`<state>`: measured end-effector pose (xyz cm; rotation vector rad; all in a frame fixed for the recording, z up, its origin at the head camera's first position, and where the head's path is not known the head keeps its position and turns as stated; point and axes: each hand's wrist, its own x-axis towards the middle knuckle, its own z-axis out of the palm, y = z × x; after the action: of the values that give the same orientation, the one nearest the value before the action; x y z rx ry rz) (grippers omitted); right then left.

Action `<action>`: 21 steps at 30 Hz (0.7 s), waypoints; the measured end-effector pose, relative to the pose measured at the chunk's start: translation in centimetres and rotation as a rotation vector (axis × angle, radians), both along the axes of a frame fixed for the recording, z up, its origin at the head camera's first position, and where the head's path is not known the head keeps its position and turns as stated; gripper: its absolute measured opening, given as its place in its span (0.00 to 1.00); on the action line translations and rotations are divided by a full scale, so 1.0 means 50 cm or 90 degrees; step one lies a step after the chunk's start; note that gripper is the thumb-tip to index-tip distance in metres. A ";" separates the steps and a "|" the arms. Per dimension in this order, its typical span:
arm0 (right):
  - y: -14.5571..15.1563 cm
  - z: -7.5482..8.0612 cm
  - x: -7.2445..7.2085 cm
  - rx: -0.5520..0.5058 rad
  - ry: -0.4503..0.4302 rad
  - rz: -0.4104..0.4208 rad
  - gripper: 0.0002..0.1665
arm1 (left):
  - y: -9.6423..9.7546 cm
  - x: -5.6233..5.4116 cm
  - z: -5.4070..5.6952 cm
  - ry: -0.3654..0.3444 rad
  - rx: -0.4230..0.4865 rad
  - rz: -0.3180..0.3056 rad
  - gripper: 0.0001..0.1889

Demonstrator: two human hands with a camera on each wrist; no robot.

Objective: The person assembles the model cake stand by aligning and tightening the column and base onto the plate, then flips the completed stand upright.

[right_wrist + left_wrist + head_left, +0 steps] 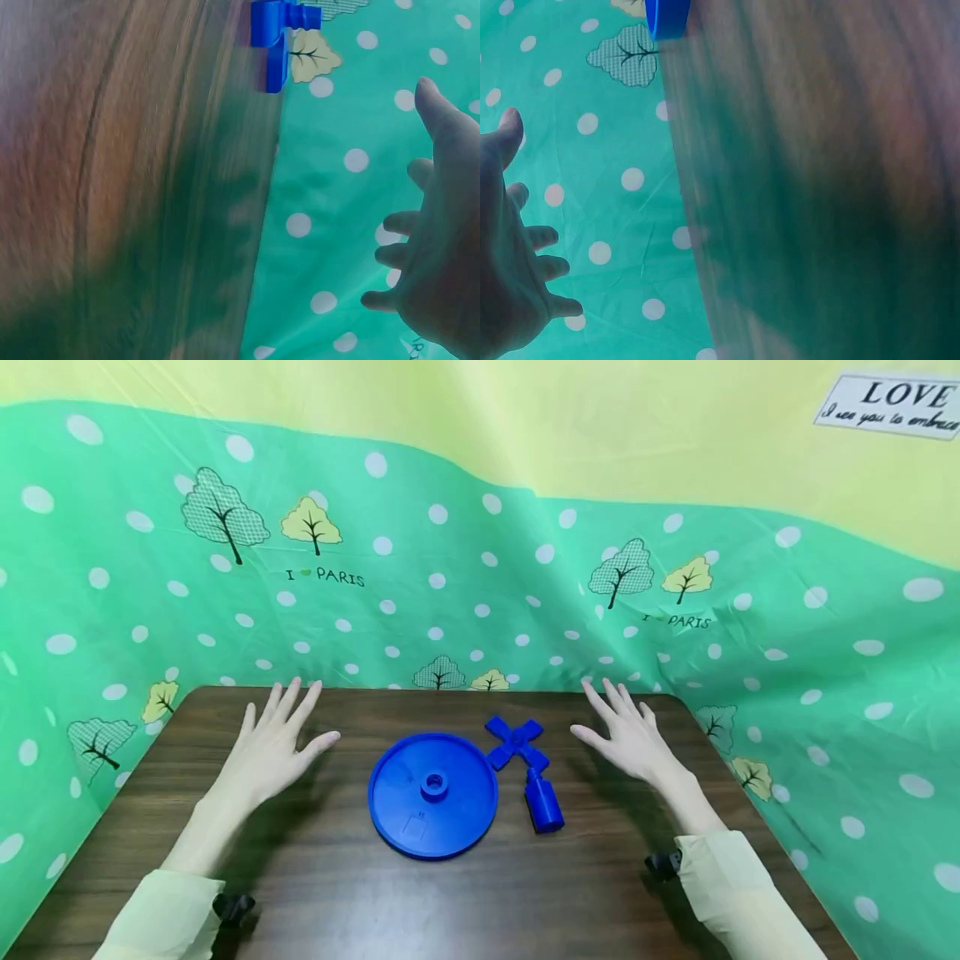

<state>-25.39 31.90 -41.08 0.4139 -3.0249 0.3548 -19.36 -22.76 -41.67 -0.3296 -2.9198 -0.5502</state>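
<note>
My left hand and right hand splay wide, empty. Blue plastic disc, cross (its two o'clock), necked cylinder (three) seem unjoined.

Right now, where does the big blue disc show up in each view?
Head: the blue disc, slightly left of centre, below the middle.
Left wrist: apparently its rim, cut off at the top, left of centre.
Right wrist: not in it.
Shared landmark: the green dotted cloth beyond the table.
</note>
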 end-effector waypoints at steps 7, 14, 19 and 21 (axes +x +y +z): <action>-0.009 -0.001 0.025 -0.042 -0.004 -0.013 0.51 | 0.017 0.017 -0.029 -0.005 0.020 0.004 0.46; -0.015 -0.011 0.045 -0.065 -0.013 -0.016 0.52 | 0.035 0.028 -0.055 -0.020 0.020 -0.001 0.47; -0.018 -0.018 0.063 -0.073 -0.023 -0.021 0.52 | 0.052 0.031 -0.067 -0.043 0.023 -0.014 0.47; -0.019 -0.020 0.072 -0.079 -0.027 -0.021 0.52 | 0.061 0.034 -0.068 -0.060 0.032 -0.020 0.48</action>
<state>-21.82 30.94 -42.09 0.3518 -3.0254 0.5512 -17.65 -19.73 -45.09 -0.3531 -2.9895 -0.6588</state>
